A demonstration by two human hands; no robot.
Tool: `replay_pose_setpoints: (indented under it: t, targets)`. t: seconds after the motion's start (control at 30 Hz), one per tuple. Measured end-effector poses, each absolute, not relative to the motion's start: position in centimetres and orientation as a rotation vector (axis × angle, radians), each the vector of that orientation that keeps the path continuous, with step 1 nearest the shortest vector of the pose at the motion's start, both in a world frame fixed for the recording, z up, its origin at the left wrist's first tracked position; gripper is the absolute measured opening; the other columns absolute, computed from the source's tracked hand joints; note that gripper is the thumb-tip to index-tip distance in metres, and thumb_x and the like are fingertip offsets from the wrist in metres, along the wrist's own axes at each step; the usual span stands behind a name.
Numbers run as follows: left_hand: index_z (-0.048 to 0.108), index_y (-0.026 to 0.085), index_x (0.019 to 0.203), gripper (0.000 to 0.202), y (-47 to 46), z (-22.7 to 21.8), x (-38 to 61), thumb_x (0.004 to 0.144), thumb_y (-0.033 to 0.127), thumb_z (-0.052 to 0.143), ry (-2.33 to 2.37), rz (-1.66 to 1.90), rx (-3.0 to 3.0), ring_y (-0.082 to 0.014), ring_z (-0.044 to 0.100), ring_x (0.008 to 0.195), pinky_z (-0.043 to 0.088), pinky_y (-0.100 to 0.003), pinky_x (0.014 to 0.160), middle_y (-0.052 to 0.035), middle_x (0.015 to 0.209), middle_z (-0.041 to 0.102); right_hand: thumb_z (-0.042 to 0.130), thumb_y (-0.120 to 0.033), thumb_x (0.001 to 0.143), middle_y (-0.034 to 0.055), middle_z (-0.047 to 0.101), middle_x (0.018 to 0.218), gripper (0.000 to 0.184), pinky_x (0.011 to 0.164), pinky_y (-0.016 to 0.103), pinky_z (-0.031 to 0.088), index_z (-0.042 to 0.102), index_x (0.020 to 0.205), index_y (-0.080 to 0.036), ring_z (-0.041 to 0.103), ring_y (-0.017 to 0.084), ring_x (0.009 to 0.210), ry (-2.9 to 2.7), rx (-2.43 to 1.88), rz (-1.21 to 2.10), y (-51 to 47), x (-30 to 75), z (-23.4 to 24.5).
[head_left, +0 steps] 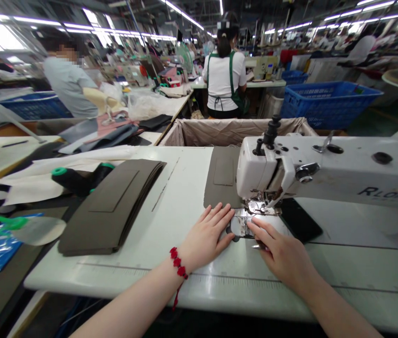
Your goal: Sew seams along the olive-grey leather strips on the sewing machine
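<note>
My left hand (210,234) lies flat with fingers stretched out, its fingertips at the near edge of a grey-brown panel (216,199) and beside the metal needle plate (237,226). That panel bears a rectangular outline and runs beside the head of a white sewing machine (339,164). My right hand (285,256) is at the plate's right side, index finger reaching onto it and the other fingers curled. From beneath them pokes the tip of a small pointed metal tool (256,247); the rest of it is hidden.
A stack of grey-brown panels (110,211) lies on the left of the table, near black thread cones (70,180). A dark phone (300,220) rests under the machine arm. Behind the table stands a cloth-lined bin (206,131). Co-workers (223,77) and blue baskets (329,101) are farther back.
</note>
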State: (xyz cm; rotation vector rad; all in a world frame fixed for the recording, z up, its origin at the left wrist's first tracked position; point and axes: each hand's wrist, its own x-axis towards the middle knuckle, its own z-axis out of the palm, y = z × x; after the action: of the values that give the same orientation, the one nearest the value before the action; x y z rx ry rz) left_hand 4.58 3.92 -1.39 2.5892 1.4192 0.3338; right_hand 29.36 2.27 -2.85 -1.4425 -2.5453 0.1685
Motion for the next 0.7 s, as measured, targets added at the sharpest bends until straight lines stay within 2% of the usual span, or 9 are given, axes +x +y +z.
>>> replay_pose_setpoints:
  t: [0.33, 0.5, 0.7]
  targets:
    - [0.024, 0.029, 0.149, 0.057, 3.92, -1.28, 4.57, 0.098, 0.048, 0.040, 1.418, 0.361, 2.584, -0.0223, 0.019, 0.145, 0.018, -0.046, 0.120, -0.0009, 0.156, 0.025, 0.048, -0.014, 0.086, 0.0002, 0.040, 0.150, 0.060, 0.069, 0.030, 0.055, 0.040, 0.144, -0.030, 0.067, 0.019, 0.092, -2.538, -1.442, 0.153, 2.17, 29.27, -2.84]
    - [0.020, 0.024, 0.151, 0.063, 3.86, -1.41, 4.48, 0.097, 0.049, 0.043, 1.459, 0.353, 2.580, -0.0220, 0.013, 0.146, 0.013, -0.046, 0.121, -0.0028, 0.157, 0.021, 0.048, -0.015, 0.087, 0.0017, 0.043, 0.148, 0.058, 0.070, 0.029, 0.055, 0.041, 0.143, -0.029, 0.067, 0.019, 0.092, -2.526, -1.436, 0.134, 2.13, 29.27, -2.71]
    - [0.020, 0.022, 0.151, 0.066, 3.81, -1.68, 4.42, 0.095, 0.049, 0.044, 1.466, 0.411, 2.574, -0.0234, 0.014, 0.146, 0.016, -0.045, 0.120, -0.0064, 0.157, 0.022, 0.047, -0.015, 0.087, 0.0016, 0.045, 0.146, 0.055, 0.073, 0.031, 0.057, 0.043, 0.141, -0.027, 0.066, 0.020, 0.098, -2.514, -1.429, 0.145, 2.06, 29.05, -2.47]
